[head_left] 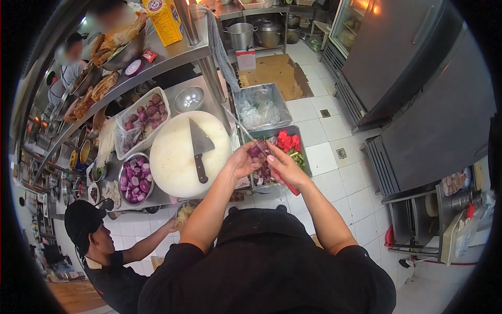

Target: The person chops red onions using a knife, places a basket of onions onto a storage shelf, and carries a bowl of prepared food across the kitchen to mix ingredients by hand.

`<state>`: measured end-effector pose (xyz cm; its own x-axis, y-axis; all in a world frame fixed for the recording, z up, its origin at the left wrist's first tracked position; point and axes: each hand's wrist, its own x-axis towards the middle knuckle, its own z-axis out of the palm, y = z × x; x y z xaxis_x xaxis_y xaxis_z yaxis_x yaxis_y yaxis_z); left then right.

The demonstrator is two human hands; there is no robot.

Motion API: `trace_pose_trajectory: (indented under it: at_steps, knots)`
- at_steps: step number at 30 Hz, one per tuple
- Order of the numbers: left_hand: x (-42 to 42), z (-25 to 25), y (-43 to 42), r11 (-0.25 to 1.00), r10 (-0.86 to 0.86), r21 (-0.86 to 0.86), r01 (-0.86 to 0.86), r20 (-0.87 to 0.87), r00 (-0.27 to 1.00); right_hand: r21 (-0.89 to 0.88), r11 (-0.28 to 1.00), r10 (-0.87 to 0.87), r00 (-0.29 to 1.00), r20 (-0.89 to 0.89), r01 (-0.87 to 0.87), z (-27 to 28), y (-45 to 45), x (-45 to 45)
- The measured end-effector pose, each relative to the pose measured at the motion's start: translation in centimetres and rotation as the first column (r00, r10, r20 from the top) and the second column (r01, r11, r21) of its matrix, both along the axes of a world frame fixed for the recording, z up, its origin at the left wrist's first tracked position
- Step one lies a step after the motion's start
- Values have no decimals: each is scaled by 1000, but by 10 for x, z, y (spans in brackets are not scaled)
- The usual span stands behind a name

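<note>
By my eye, the left hand (pixel 242 161) covers part of the purple onion (pixel 257 150), and the right hand (pixel 285 168) wraps over much of the red-handled knife (pixel 293 190), screening some of the bin (pixel 309 165) below. Toward eight o'clock, the left forearm (pixel 212 206) partly hides some pale stuff (pixel 186 212). At eleven, the top edge clips the yellow box (pixel 163 22); near ten, two co-workers' heads (pixel 111 18) are blurred.

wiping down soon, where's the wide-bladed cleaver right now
In the head view, left of centre, the cleaver lies on the round white board, left of the left hand.
</note>
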<state>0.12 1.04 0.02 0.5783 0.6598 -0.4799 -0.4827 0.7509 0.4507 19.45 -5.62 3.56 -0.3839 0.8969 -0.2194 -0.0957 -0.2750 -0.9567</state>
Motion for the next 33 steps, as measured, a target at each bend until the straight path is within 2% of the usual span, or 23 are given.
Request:
trace_pose_trajectory:
  at_steps: [1,2,4,6,8,9,11,15,17,18,20,21,23,24,26,27,29,30,32,33]
  knots:
    - [-3,-2,1,999,-40,-1,40,76,996,-83,995,43,995,-92,-51,3,1,5]
    - [-5,-4,2,997,-78,1,79,152,985,-84,995,48,995,-92,-56,1,2,8]
    - [-5,-1,1,997,-74,-15,76,129,989,-94,991,81,981,-177,-99,-1,5,12]
    - [-6,-2,3,997,-75,-28,78,107,991,-92,988,102,977,-188,-121,1,6,18]
    - [-10,-9,5,986,-165,25,163,219,962,-141,983,82,969,-234,-117,2,7,22]
    - [-8,-8,4,987,-163,25,161,220,962,-142,983,84,969,-233,-119,2,8,23]
    - [-5,-9,2,991,-100,99,88,114,988,-131,988,52,978,-204,-80,1,10,24]
    - [-4,-13,4,974,-130,204,99,143,981,-105,993,28,985,-172,-47,1,10,25]
    - [0,6,-3,958,-21,283,43,-82,996,-127,991,-63,987,-149,44,-3,16,28]
    - [0,12,-5,958,-19,284,42,-83,996,-126,991,-61,987,-150,42,-7,19,28]
    - [0,18,-10,922,-75,364,134,-172,982,53,992,-119,991,55,116,-16,21,28]
    - [0,15,-9,922,-76,363,135,-173,982,52,992,-119,991,55,117,-15,21,27]
    - [2,3,-5,914,-48,357,191,-372,927,27,996,-85,993,79,83,-14,21,25]
    - [2,-1,-4,914,-47,359,190,-371,927,28,996,-84,993,80,82,-12,20,26]
    - [1,-9,-2,929,-79,322,184,-313,946,-160,984,38,975,-221,-75,-9,17,31]
    - [0,-6,-3,929,-77,322,183,-314,946,-160,984,39,974,-222,-76,-9,15,34]
    - [-3,2,-2,950,-124,265,163,-159,980,-234,957,79,928,-363,-173,-8,13,37]
    - [-2,7,-3,951,-124,264,163,-158,980,-235,956,78,928,-363,-173,-9,13,36]
    - [-1,15,-7,941,-126,297,164,-143,982,-169,978,87,977,-196,-121,-12,12,34]
    - [0,15,-7,941,-126,296,164,-144,982,-169,978,87,976,-197,-121,-11,13,34]
